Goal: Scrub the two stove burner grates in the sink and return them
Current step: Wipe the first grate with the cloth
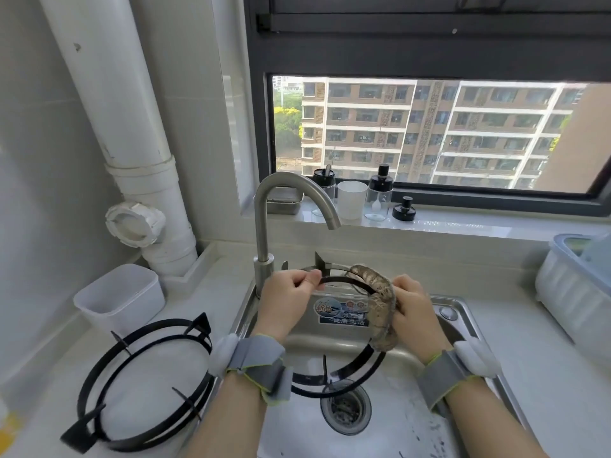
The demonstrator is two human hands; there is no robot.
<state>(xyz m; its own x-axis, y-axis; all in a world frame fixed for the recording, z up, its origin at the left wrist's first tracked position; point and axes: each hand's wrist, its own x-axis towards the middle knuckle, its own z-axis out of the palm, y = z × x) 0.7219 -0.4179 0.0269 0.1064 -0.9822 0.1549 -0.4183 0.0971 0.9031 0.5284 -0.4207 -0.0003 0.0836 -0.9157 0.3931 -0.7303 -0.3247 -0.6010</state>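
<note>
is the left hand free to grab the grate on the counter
Likely not yet: the left hand pinches the sink grate. Once it lets go, the counter grate lies uncovered close to its left.

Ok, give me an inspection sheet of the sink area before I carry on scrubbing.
Surface: pale counter around a steel sink; no water seen running from the faucet.
Job's things: one grate held tilted over the sink, scrub cloth wrapped on its ring; second grate lies on the counter, left of the sink.
Clutter: white tub left; dish rack right; jars on the sill.
Hands: left hand pinches the ring; right hand grips the cloth.
Cables: nothing seen.
Surroundings: white drainpipe, window, apartment block outside.
</note>
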